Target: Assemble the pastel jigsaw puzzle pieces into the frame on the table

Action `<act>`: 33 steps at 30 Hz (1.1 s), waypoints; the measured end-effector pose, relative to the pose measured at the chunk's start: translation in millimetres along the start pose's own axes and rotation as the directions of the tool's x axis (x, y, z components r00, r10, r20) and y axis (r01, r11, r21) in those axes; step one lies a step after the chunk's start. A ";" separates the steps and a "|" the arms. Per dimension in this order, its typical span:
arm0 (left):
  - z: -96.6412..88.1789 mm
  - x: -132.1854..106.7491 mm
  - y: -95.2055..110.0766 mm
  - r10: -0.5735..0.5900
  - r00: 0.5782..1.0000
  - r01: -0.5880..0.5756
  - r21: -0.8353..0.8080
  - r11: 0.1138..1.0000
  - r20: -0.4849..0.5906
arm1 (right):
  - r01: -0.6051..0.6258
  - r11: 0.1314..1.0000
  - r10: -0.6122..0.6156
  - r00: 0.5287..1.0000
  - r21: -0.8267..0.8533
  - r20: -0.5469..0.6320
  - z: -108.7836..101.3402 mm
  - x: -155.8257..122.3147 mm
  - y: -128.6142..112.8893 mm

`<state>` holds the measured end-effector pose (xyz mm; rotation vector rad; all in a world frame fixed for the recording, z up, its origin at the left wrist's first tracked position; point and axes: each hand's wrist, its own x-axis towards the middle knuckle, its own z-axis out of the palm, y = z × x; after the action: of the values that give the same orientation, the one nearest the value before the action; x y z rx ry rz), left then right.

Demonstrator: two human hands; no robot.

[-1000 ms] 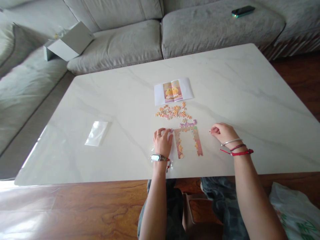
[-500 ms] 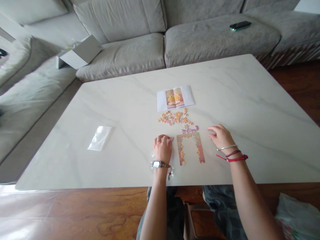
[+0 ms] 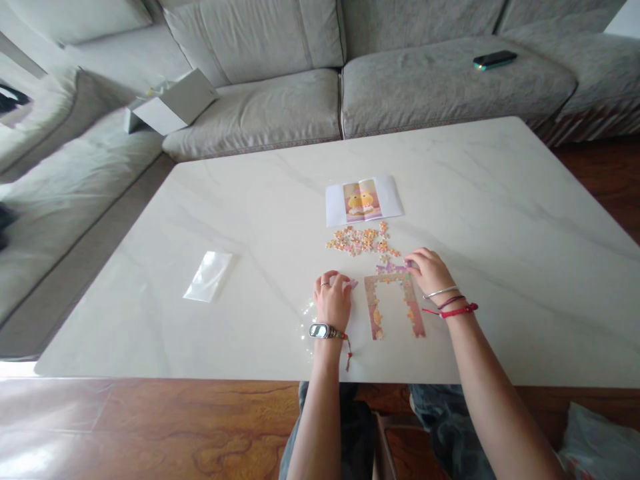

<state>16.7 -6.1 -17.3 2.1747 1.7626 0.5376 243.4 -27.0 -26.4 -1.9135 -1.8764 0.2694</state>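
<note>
My left hand [image 3: 333, 301] rests on the marble table with its fingers curled, and a small pink jigsaw piece [image 3: 353, 283] shows at the fingertips. My right hand [image 3: 429, 272] reaches the top right corner of an assembled arch of jigsaw pieces [image 3: 395, 300], its fingertips touching purple pieces there. Whether those fingers grip a piece is hidden. Just above the arch lies a heap of loose jigsaw pieces [image 3: 360, 241]. Beyond it is a paper sheet with a picture of a yellow cartoon figure [image 3: 364, 201].
A flattened clear plastic bag [image 3: 209, 276] lies left on the white marble table [image 3: 500, 200], and clear plastic [image 3: 306, 319] sits by my left wrist. A grey sofa [image 3: 450, 87] runs behind, holding a phone [image 3: 495, 60] and a white box [image 3: 173, 103].
My right hand has moved left, from beside the arch to its top right corner. My left hand stays beside the arch. The whole view has shifted slightly.
</note>
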 end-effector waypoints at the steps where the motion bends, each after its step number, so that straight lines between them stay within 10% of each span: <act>1: -0.3 0.5 -0.5 0.002 1.000 -0.002 -0.002 1.000 0.001 | -0.001 1.000 0.001 1.000 0.026 -0.002 -0.3 0.8 0.9; 9: -2.1 -2.6 1.3 0.012 1.000 -0.013 0.023 1.000 0.027 | -0.223 0.941 0.224 0.974 0.255 0.027 -18.1 -3.7 0.6; 18: -3.2 -15.2 20.8 0.264 0.964 -0.265 -0.067 0.962 -0.023 | -0.528 0.391 0.352 0.842 0.754 0.408 -48.5 -47.0 -13.2; 25: 0.9 -36.0 42.5 0.461 0.886 -0.447 -0.167 0.879 0.054 | -0.592 0.462 0.366 0.805 0.660 0.467 -54.6 -94.8 -20.2; 33: 1.7 -39.4 39.2 0.495 0.856 -0.474 -0.158 0.866 0.146 | -0.612 0.338 0.355 0.787 0.715 0.505 -41.8 -117.9 -35.4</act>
<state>44.4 -52.9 -5.4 2.4948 1.0504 0.5132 223.0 -151.1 6.4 -1.6198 -0.8147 1.4390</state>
